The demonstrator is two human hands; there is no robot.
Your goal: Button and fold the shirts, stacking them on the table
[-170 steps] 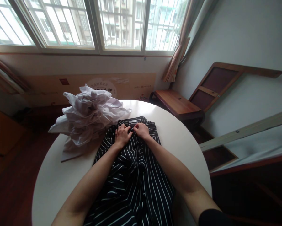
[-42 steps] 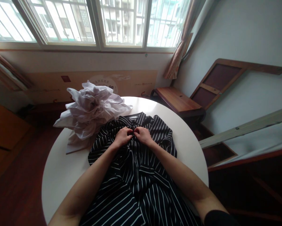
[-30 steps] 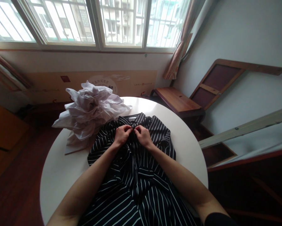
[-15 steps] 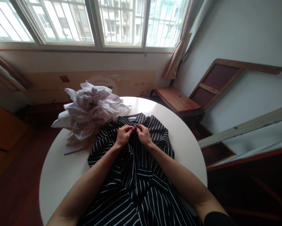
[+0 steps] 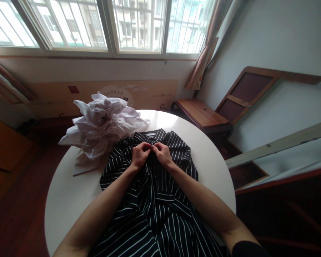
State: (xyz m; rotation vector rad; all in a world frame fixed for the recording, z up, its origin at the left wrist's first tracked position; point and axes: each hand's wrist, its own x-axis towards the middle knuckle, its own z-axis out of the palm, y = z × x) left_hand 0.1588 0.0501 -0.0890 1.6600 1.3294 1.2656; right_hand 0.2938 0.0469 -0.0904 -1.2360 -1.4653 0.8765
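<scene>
A black shirt with thin white stripes (image 5: 155, 207) lies spread on a round white table (image 5: 69, 192), its collar at the far side. My left hand (image 5: 139, 155) and my right hand (image 5: 162, 154) sit side by side just below the collar, fingertips meeting. Both hands are closed, pinching the shirt's front opening between thumb and fingers. What lies between the fingertips is too small to make out. My forearms rest over the shirt's body.
A crumpled heap of white cloth (image 5: 103, 123) lies on the table's far left, touching the shirt. A wooden bench (image 5: 201, 114) and leaning wooden frames (image 5: 246, 91) stand to the right. Cardboard (image 5: 101, 94) lines the wall under the window.
Since 5.7 s ago the shirt's upper part has spread wider and my hands have shifted slightly along its front. Over the last second the fingertips pinch closer together; little else moves.
</scene>
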